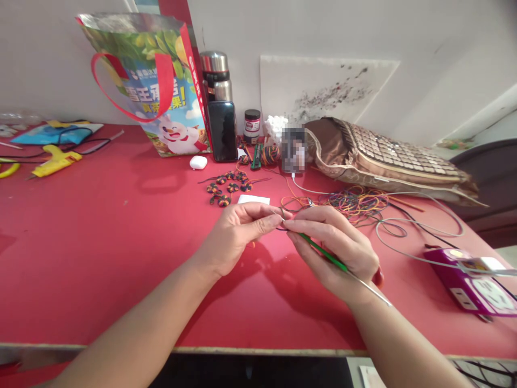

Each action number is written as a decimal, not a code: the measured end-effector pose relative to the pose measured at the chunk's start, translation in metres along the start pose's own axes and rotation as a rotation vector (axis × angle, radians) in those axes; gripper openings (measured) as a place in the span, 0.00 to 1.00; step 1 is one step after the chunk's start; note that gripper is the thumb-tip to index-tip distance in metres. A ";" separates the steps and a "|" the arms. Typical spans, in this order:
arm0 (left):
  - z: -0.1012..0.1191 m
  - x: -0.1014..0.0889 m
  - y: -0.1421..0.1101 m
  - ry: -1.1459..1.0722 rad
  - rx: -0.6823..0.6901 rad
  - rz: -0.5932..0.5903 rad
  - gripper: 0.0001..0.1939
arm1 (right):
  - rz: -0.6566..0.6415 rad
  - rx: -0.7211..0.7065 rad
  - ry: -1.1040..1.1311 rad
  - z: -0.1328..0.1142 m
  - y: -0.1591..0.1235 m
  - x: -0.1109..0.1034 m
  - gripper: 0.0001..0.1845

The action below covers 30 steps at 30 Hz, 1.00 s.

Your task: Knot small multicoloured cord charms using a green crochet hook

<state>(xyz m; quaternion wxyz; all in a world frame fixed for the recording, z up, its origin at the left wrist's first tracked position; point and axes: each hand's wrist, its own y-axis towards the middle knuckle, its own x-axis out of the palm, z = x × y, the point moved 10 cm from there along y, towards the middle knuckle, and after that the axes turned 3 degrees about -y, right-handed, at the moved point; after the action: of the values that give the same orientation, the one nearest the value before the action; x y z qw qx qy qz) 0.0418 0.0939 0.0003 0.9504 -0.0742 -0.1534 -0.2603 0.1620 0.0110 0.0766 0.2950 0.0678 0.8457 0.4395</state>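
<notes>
**Forearms reach over a red tabletop, hands meeting at a crochet hook**

Two bare forearms [153, 307] lie nearest the camera, angled inward across the red tabletop [121, 237]. The person's right hand [341, 250] is closed around a green-handled crochet hook [323, 252], its metal shaft slanting back over the wrist. The left hand [234, 234] is nearly shut, thumb and forefinger pinching a thin, dark yarn strand [281, 229] at the hook's tip (the fingers cover most of it). The fingertips of both hands meet, or nearly so, above the table's middle.

Just beyond them sits a white slip [253, 200], with small knotted multicolour yarn pieces [232, 187] to its left and a loose yarn tangle [359, 205] to its right. Farther back are a multicolour yarn ball [270, 155], a dark-lidded jar [252, 126] and an upright black smartphone [223, 132] before a steel thermos [218, 75].

A cartoon-printed shopping bag [161, 97] stands left of these; a yellow glue gun [56, 160] lies farther left. To the right are a brown tiled cushion [391, 156] and a purple box [472, 283] (partly under a pale cable [420, 258]).
</notes>
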 end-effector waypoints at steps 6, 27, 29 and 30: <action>-0.004 0.008 0.001 -0.124 -0.028 -0.034 0.10 | 0.022 0.024 -0.025 0.002 -0.003 -0.001 0.20; -0.021 0.008 0.001 -0.340 -0.226 -0.068 0.17 | 0.006 0.090 0.129 0.012 -0.003 0.004 0.20; -0.020 0.012 0.000 -0.376 -0.244 -0.113 0.15 | 0.009 0.085 0.114 0.011 -0.004 0.004 0.19; -0.019 0.012 0.000 -0.377 -0.240 -0.113 0.15 | 0.008 0.082 0.102 0.011 -0.004 0.004 0.19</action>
<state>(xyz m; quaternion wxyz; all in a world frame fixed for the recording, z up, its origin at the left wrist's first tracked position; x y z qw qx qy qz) 0.0563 0.0842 -0.0138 0.8733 -0.2253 -0.2999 -0.3109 0.1652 0.0179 0.0666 0.2470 0.0606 0.8766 0.4086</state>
